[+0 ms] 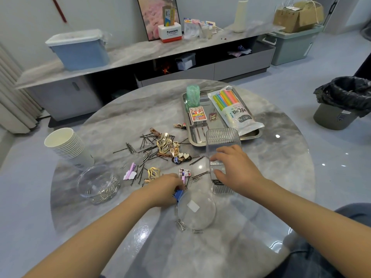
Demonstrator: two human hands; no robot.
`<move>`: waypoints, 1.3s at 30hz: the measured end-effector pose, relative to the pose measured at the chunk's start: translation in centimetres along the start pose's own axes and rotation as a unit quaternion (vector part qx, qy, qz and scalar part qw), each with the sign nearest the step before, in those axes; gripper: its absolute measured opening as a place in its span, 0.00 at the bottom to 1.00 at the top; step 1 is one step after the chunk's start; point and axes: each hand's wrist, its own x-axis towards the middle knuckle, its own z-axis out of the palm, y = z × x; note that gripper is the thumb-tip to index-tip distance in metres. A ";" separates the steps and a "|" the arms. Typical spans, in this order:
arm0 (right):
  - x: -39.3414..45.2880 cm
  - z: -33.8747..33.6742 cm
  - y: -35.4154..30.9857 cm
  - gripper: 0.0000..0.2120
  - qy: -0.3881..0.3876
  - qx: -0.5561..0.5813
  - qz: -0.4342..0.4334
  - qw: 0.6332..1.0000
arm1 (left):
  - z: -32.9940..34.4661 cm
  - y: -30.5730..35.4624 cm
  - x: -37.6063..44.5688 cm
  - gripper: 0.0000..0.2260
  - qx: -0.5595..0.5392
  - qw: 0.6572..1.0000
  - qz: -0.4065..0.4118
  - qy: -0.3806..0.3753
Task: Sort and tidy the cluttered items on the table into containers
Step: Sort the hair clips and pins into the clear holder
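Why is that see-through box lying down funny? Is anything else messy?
The ribbed clear box lies tipped on its side under the right hand. Hairpins and clips are strewn loose mid-table, and a few paper clips lie beside the round clear lid, away from the paper-clip bowl.

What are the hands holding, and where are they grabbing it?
The left hand pinches a small blue clip at its near end. The right hand rests on the clear ribbed box, fingers over its near rim, not gripping it.
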 end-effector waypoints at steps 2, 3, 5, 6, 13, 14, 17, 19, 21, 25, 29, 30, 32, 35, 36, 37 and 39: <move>0.1 -0.1 0.1 0.17 0.025 0.021 0.001 0.999 | -0.6 0.1 0.1 0.15 -0.012 1.000 0.003 0.017; 0.2 -0.2 0.1 0.15 0.035 0.037 0.003 0.999 | -1.0 0.2 0.1 0.15 -0.023 0.999 0.003 0.028; 0.2 -0.2 -0.1 0.14 0.045 0.068 0.008 0.997 | -1.9 0.6 0.0 0.15 -0.049 0.997 0.009 0.062; 0.3 -0.2 -0.1 0.13 0.043 0.089 0.015 0.995 | -2.3 0.9 0.0 0.14 -0.058 0.994 0.020 0.086; 0.7 -1.0 -0.6 0.09 -0.011 0.357 0.105 0.928 | -4.2 4.0 1.0 0.12 -0.128 0.947 0.121 0.267; 1.0 -1.2 -0.5 0.08 -0.008 0.387 0.114 0.915 | -4.3 4.3 1.4 0.13 -0.130 0.939 0.127 0.290; 2.2 -2.4 0.5 0.07 0.023 0.427 0.135 0.894 | -4.6 4.6 2.1 0.19 -0.133 0.919 0.136 0.345; 3.2 -3.0 1.6 0.06 0.080 0.394 0.144 0.904 | -4.8 4.1 2.3 0.20 -0.148 0.919 0.101 0.352; 4.1 -3.1 2.9 0.07 0.135 0.322 0.148 0.925 | -4.6 3.0 2.5 0.16 -0.148 0.933 0.030 0.327; 4.6 -2.0 3.5 0.08 0.157 0.225 0.123 0.954 | -2.5 0.1 3.4 0.15 -0.133 0.962 -0.100 0.217; 4.8 -1.3 3.5 0.11 0.161 0.175 0.107 0.965 | 0.2 -0.8 3.8 0.19 -0.134 0.969 -0.148 0.145; 4.9 -1.2 3.4 0.12 0.157 0.171 0.109 0.967 | 0.6 -0.8 3.8 0.20 -0.136 0.969 -0.148 0.141; 5.0 -1.3 3.3 0.15 0.138 0.161 0.113 0.971 | 1.2 -0.6 3.8 0.21 -0.151 0.967 -0.139 0.153; 4.7 -1.2 2.9 0.16 0.127 0.153 0.106 0.974 | 1.2 -0.3 3.8 0.22 -0.208 0.953 -0.145 0.167; 4.6 -1.2 2.6 0.16 0.129 0.149 0.098 0.975 | 1.3 -0.2 4.0 0.22 -0.227 0.948 -0.153 0.165; 4.4 -1.1 2.4 0.15 0.133 0.147 0.086 0.976 | 1.3 -0.2 4.0 0.21 -0.238 0.944 -0.158 0.162; 3.9 -0.9 1.8 0.13 0.135 0.142 0.052 0.979 | 1.4 0.0 4.0 0.21 -0.249 0.940 -0.166 0.162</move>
